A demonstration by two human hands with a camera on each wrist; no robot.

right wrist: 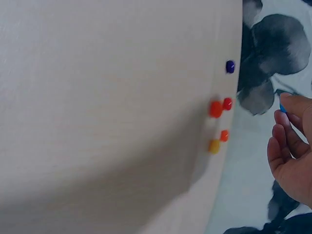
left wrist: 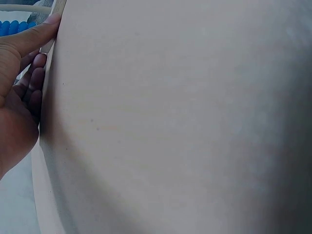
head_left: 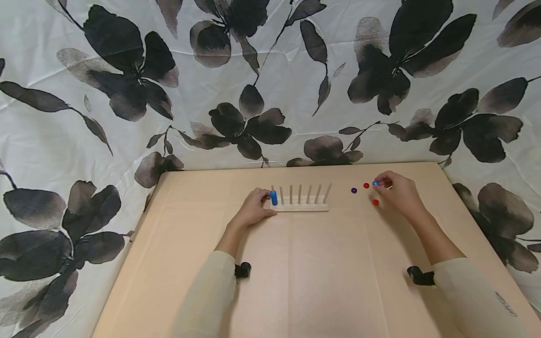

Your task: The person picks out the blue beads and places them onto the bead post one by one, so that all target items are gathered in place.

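Observation:
My left hand [head_left: 252, 207] holds the left end of a pale wooden peg board [head_left: 301, 208], thumb along its front edge. Several upright pegs rise from the board in a row. On the leftmost peg sits a stack of blue beads [head_left: 274, 198], whose ridged side also shows in the left wrist view. Off to the right, my right hand [head_left: 399, 190] pinches one blue bead [head_left: 375, 183] between thumb and fingertips, raised over the table. In the right wrist view only a sliver of that bead [right wrist: 282, 107] shows.
Loose beads lie beneath and beside the right hand: a purple bead [head_left: 354, 190], a red bead [head_left: 366, 186] and an orange-red bead [head_left: 375, 203]. The right wrist view adds a yellow bead [right wrist: 214, 146]. Behind the table's [head_left: 321, 281] far edge hangs a flowered cloth [head_left: 296, 84].

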